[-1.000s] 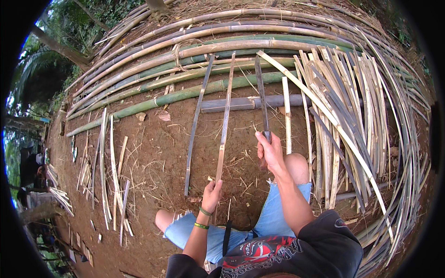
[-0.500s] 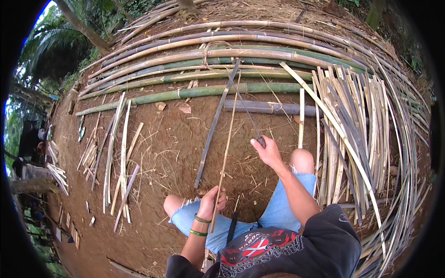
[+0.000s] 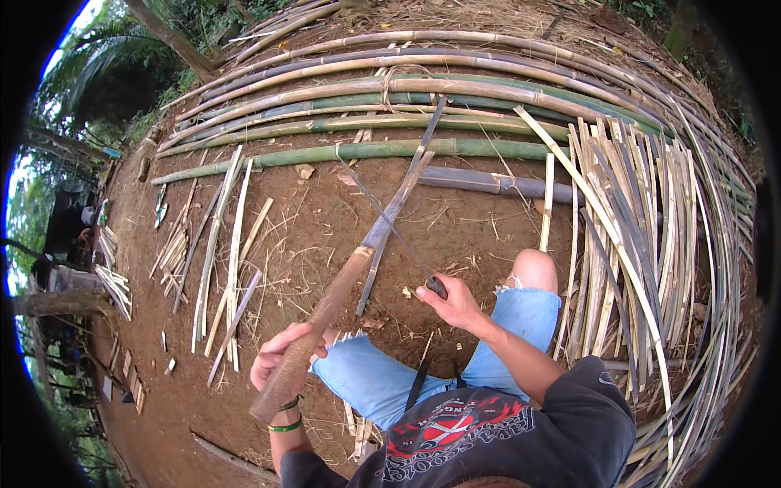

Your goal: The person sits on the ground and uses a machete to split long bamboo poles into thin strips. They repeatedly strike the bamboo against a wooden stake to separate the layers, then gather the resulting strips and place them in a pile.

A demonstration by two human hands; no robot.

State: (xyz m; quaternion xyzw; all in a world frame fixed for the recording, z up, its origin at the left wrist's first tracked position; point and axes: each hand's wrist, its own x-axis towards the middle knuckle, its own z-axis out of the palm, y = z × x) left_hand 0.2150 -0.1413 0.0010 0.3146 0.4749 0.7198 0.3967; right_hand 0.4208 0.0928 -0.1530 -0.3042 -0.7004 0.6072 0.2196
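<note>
My left hand [image 3: 281,358] grips a long split bamboo strip [image 3: 350,276] near its lower end, above my left knee. The strip runs up and to the right toward the stacked poles. My right hand [image 3: 451,302] is closed on the dark handle of a thin long blade [image 3: 382,220], which slants up and left across the strip. I sit on brown soil with both knees in torn blue jeans. Another grey bamboo slat [image 3: 407,191] lies on the ground beside the held strip.
Long green and tan bamboo poles [image 3: 366,150] lie stacked across the far side. A thick pile of split bamboo strips [image 3: 651,236] curves down the right. Loose slats [image 3: 220,244] lie on the soil at left. Trees and stacked pieces stand at far left.
My left hand has lifted the strip's near end higher and leftward. My right hand has dropped from the slats to the blade handle near my right knee. The view has shifted.
</note>
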